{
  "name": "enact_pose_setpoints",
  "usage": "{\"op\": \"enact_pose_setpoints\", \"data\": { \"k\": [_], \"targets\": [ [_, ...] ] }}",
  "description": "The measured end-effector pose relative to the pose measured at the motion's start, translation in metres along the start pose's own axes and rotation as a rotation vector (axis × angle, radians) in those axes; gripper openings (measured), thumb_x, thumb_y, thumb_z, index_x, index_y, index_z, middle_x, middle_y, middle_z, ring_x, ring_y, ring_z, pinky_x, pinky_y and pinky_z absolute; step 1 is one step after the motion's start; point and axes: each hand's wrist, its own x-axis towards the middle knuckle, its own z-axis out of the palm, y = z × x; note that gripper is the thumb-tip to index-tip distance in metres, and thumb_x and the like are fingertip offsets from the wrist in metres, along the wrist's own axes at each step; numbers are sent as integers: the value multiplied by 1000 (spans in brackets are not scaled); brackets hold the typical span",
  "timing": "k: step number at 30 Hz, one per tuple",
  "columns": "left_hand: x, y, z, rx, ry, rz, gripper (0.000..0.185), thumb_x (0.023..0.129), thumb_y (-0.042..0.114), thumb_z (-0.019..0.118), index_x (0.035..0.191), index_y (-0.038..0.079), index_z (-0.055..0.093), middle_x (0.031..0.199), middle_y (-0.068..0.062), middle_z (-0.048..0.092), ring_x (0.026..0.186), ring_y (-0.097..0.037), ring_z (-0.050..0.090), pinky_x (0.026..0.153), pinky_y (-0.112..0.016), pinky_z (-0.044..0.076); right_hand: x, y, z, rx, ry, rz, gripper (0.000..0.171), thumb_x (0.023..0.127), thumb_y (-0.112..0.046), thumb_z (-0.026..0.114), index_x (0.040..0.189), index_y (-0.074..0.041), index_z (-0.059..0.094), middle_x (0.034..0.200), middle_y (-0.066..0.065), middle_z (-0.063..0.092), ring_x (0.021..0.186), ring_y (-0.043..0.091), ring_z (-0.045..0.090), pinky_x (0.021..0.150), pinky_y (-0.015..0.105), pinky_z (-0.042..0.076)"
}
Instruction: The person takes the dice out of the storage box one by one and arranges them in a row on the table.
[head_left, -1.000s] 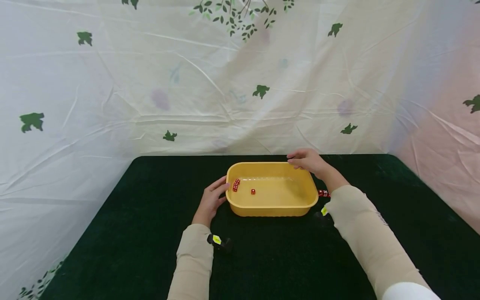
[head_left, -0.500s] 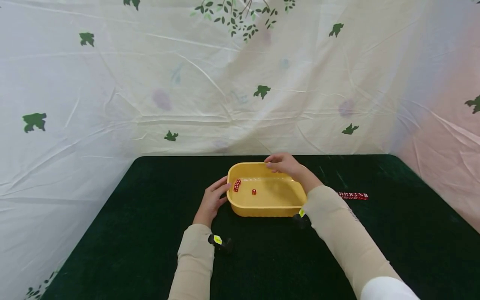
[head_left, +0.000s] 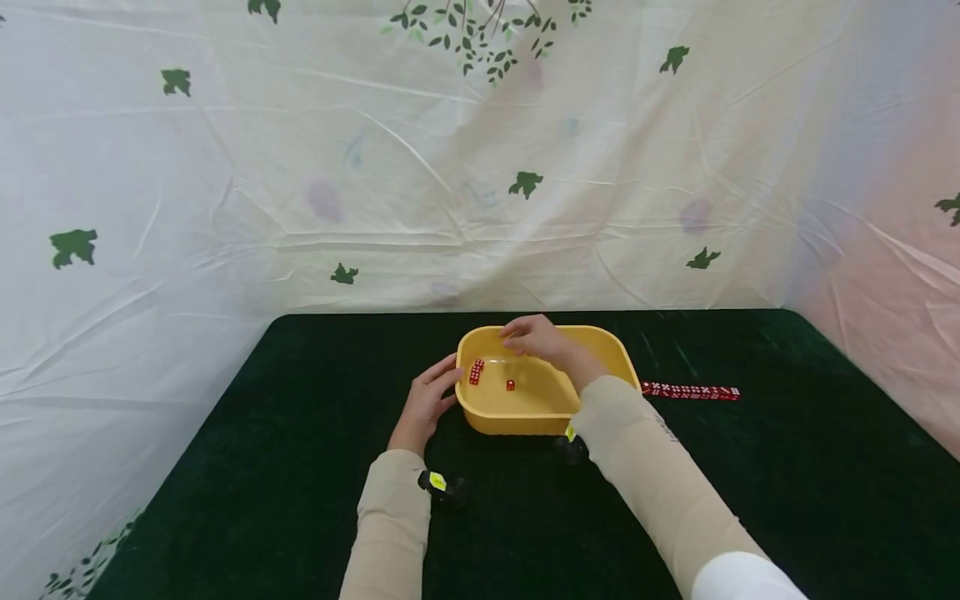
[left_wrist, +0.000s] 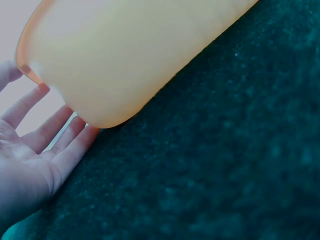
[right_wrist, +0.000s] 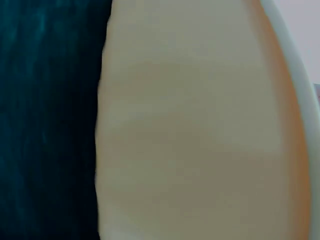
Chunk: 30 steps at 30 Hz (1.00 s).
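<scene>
A yellow plastic basin (head_left: 517, 425) stands on the dark table. My left hand (head_left: 423, 407) rests against its left end; in the left wrist view, the spread fingers (left_wrist: 72, 142) touch the outer wall. Inside the basin, a short cluster of red dice (head_left: 476, 372) lies near the left wall, with a single red die (head_left: 511, 385) to its right. My right hand (head_left: 542, 343) hovers over the basin's far middle, fingers loosely bent and pointing left, with nothing seen between them. The right wrist view shows the basin's outer wall (right_wrist: 190, 125) but no hand.
A straight row of red dice (head_left: 693, 392) extends rightward on the table from beside the basin's right end. The dark green cloth-covered table (head_left: 300, 450) meets a pale curtain (head_left: 420, 167) with leaf prints at its back edge.
My right hand has moved left and slightly down, from the basin's far right corner to over its far middle. More of the dice row shows. The left hand stays at the basin's end.
</scene>
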Motion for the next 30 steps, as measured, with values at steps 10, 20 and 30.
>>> {"op": "enact_pose_setpoints", "data": {
  "k": [10,20,30],
  "targets": [
    [1,-1,-1,-15,-10,-1,38,82,19,58,119,13,53,121,-2,48,106,-18,46,85,-39,39,14,1,26,-38,-15,4,23,82,-6,57,104,1,59,102,11,56,84,21,52,77,31,45],
    [-1,0,-1,3,-14,3,37,82,20,58,119,14,53,121,-2,48,106,-18,45,85,-39,39,14,4,39,-137,15,43,23,82,-7,56,104,-2,59,101,11,56,83,22,50,74,29,43],
    [0,1,-1,-14,-5,-2,37,82,21,59,118,14,54,120,-2,49,105,-18,47,84,-38,40,14,7,43,-125,16,89,23,82,-7,57,104,-3,60,100,10,56,82,22,50,71,29,44]
  ]
}}
